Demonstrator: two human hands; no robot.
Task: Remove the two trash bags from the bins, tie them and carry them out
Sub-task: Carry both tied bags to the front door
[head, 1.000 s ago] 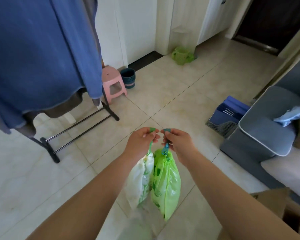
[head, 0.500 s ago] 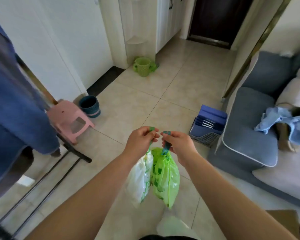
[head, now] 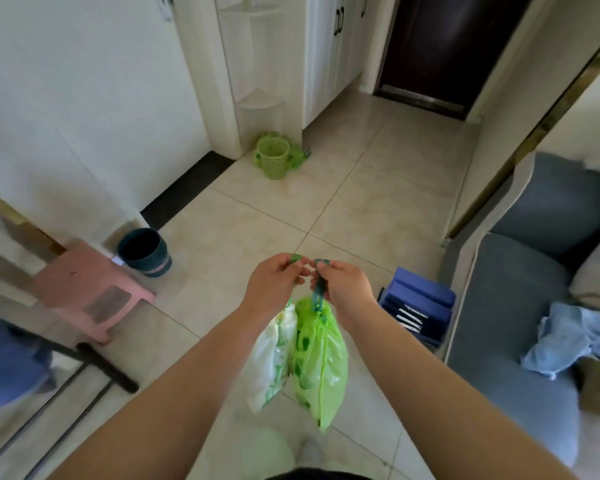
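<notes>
Two tied trash bags hang side by side in front of me over the tiled floor. My left hand (head: 274,284) pinches the green drawstring of the white bag (head: 269,362). My right hand (head: 345,284) grips the blue-green drawstring of the bright green bag (head: 321,365). Both bags touch each other and dangle below my hands. A green lattice bin (head: 273,157) stands at the far wall by the cabinet. A dark blue bin (head: 144,251) sits at the left beside a pink stool (head: 84,287).
A dark door (head: 440,50) lies ahead at the end of the hallway. A grey sofa (head: 520,306) with blue clothes fills the right side. A blue folder rack (head: 418,306) stands at the sofa's corner. A black clothes-rack base (head: 101,365) crosses the floor at left.
My view has swung right and forward, away from the hanging blue clothes, so the hallway and dark door now lie ahead. Both hands keep holding the bags in the same way.
</notes>
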